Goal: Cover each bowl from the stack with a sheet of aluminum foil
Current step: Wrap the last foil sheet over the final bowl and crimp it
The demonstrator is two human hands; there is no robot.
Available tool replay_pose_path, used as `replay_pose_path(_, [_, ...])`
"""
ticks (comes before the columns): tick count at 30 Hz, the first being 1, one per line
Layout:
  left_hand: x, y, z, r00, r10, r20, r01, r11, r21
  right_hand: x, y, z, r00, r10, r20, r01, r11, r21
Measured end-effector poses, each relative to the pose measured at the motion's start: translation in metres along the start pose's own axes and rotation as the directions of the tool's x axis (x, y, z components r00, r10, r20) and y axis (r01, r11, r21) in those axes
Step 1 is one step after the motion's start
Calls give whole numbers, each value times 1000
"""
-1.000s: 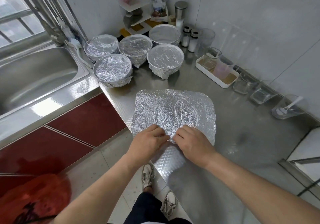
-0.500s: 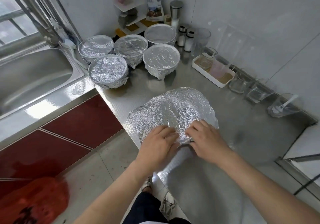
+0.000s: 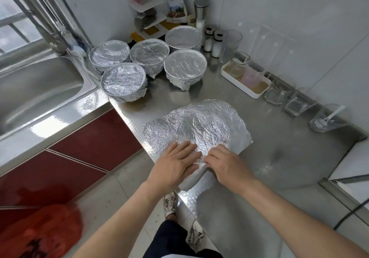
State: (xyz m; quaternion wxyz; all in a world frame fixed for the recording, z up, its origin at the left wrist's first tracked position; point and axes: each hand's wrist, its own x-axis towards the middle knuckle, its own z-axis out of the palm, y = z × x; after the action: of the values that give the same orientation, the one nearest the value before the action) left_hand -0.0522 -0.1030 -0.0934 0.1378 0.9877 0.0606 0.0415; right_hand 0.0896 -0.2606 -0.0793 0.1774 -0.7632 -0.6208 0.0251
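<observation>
A crinkled aluminum foil sheet (image 3: 209, 125) lies draped over a bowl near the counter's front edge. Only a pale strip of the bowl's side (image 3: 190, 179) shows, between my wrists. My left hand (image 3: 173, 167) lies flat on the foil's near left part, fingers straight and pressing it down. My right hand (image 3: 225, 165) is next to it, fingers curled over the foil at the bowl's near rim. The foil's left corner and right edge stick out loose. Several foil-covered bowls (image 3: 123, 81) stand grouped at the back left of the counter.
A steel sink (image 3: 40, 89) lies to the left. A white tray with glasses (image 3: 245, 83), glass containers (image 3: 295, 103) and shakers (image 3: 212, 39) line the right wall. A red bag (image 3: 40, 233) sits on the floor below, and the counter edge runs past my feet.
The foil, flat and square before, now domes over the bowl with its far edges bent down. Both hands have pushed the near edge downward, and my left hand has flattened onto the foil.
</observation>
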Motion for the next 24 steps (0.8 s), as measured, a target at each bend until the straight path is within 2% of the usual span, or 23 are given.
replay_pose_path(4, [1, 6, -2, 992, 12, -123, -16, 999, -29, 0, 8, -7, 1000, 11, 15, -11, 1000, 11])
replay_pose_path(7, [4, 9, -6, 958, 43, -283, -61, 997, -52, 0, 7, -14, 995, 98, -8, -96, 986, 138])
replay_pose_path(10, [7, 6, -6, 969, 40, -244, -50, 998, -35, 1, 3, -10, 990, 140, -19, -135, 978, 161])
replay_pose_path(15, [8, -2, -3, 980, 70, -186, -78, 996, -36, 2, -6, 4, 996, 79, -50, -76, 995, 61])
replay_pose_path(21, [4, -6, 3, 963, 131, -234, -131, 991, 15, 4, -5, 8, 997, -39, -68, 35, 998, -53])
replay_pose_path(24, [6, -4, 7, 958, 116, -263, -113, 993, 24, 9, 0, 7, 995, -70, -74, 65, 996, -68])
